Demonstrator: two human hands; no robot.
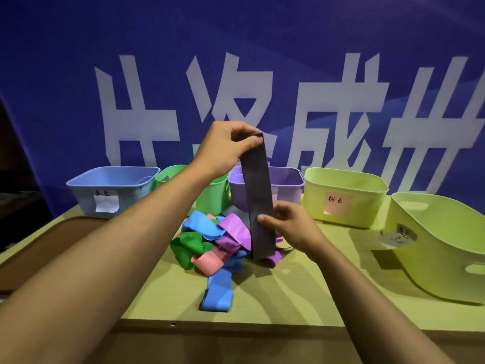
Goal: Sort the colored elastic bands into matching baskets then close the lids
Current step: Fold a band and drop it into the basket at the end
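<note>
Behind the pile of bands on the table stand blue, green, purple and two yellow-green baskets. Above the pile, a grey band hangs upright: the left hand pinches its top, the right hand grips it low down.

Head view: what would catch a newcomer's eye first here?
The grey band, stretched upright in the centre: the left hand pinches its top while the right hand holds it lower down. Under it lies a bright pile of bands in blue, green, pink and purple on the table. Behind stands a row of baskets: blue basket, green basket, purple basket, and two yellow-green ones on the right.
</note>
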